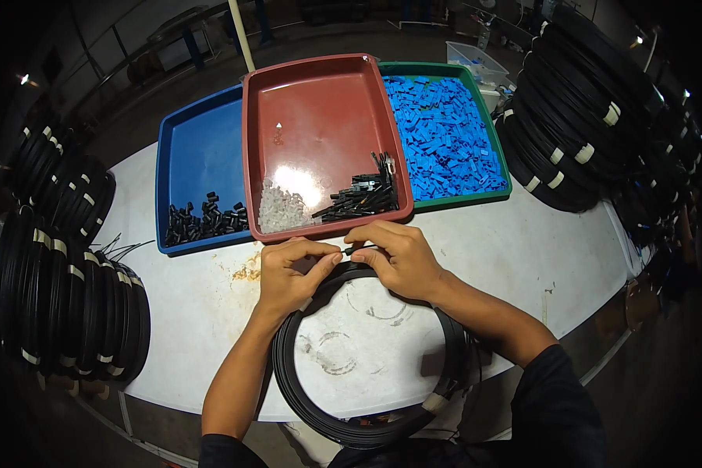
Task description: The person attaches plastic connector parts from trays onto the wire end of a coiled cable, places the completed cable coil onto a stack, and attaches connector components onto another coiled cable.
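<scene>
A coil of black cable (286,355) lies at the front of the white table, with a pale tape band near its lower right. Above the coil's far edge, my left hand (300,273) pinches a thin black cable end between thumb and forefinger. Close beside it, my right hand (394,261) grips a small black piece (349,251) on that cable, thumb and fingers pressed together. The fingertips of both hands nearly meet just in front of the red tray (320,101).
The red tray holds clear pieces (281,209) and black parts (360,193). Left of it, a blue tray (203,148) has black caps; right, a green tray (501,168) holds blue pieces. Cable coils (78,312) stack at left, more coils (577,117) at right.
</scene>
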A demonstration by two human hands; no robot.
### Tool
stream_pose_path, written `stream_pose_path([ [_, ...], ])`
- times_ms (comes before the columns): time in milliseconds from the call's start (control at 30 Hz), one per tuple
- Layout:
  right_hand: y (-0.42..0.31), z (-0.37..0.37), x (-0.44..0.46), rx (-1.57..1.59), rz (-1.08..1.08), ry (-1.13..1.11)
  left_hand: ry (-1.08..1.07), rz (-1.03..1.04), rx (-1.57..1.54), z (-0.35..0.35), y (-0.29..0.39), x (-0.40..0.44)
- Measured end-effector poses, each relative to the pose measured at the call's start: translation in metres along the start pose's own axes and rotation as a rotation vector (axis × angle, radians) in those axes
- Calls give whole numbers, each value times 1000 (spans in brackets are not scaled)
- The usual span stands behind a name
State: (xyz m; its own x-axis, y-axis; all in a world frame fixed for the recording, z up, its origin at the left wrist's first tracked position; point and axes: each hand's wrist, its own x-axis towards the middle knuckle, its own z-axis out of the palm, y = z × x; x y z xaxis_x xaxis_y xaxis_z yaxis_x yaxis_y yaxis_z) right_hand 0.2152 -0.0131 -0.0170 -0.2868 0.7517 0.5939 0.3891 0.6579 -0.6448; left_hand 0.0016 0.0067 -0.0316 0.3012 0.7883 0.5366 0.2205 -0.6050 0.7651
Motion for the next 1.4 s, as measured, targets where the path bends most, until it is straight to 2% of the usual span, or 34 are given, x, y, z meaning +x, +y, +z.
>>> stream_pose_path([
  [100,10,3,-3,-53,-124,-60,-59,28,31,-2,0,1],
  [400,7,3,-3,-78,-164,-79,-30,98,15,0,-4,0],
  [700,9,5,-2,31,-179,-87,-26,85,41,-2,-4,0],
  [1067,8,4,-3,-2,-112,-98,-66,76,-5,-6,-4,1],
  [1133,7,3,-4,0,-90,-106,63,10,-27,-3,-6,5],
  [1200,10,6,-4,-1,-125,-80,43,-17,-18,-7,-9,18],
  [1267,7,5,-3,13,-115,-97,-12,-98,123,-11,-10,42],
  [1300,8,4,-3,2,-120,-106,-72,-76,163,-13,-14,54],
  [1333,8,4,-3,-1,-117,-107,-157,-244,192,-15,-13,68],
  [1400,9,4,-2,19,-112,-110,-247,28,353,-14,-30,87],
])
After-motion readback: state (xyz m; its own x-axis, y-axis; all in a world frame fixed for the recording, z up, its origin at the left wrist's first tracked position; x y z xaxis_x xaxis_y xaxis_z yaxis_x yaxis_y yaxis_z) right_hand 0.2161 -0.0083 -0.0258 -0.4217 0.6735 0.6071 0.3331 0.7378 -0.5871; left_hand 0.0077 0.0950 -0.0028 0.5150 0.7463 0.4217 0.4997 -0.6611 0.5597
